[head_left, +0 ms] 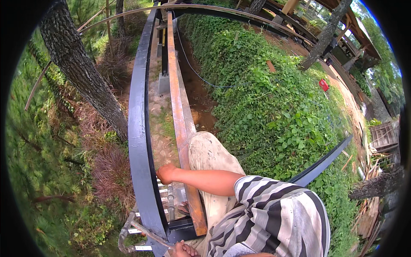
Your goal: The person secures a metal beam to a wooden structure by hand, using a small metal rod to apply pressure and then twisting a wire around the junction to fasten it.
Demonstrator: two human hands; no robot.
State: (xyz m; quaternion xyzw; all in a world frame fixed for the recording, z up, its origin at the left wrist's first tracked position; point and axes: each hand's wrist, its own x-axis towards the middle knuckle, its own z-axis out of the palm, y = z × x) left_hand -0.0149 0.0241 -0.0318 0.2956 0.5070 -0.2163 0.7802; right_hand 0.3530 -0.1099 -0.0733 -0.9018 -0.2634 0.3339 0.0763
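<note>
My right arm reaches leftward across a rusty steel beam (pixel 174 92). At its end my right hand (pixel 166 173) is closed in a fist against the inner edge of a dark grey painted beam (pixel 139 107). What its fingers hold, if anything, is hidden. My left hand (pixel 184 249) is at the bottom edge, fingers curled together, close to the end of a thin metal bar (pixel 150 233); its contents are not clear. Below the beams are white rungs (pixel 164 199) and worn pipe rails (pixel 171 203), like a ladder. My bent knee (pixel 209 147) in stained beige trousers rests beside the rusty beam.
A thick tree trunk (pixel 81 64) leans close on the left. Leafy ground cover (pixel 265 107) slopes on the right, with a dark beam (pixel 323 160) jutting over it and a red object (pixel 323 85). A cable (pixel 205 79) hangs ahead. Another person's legs (pixel 164 17) show at the far end.
</note>
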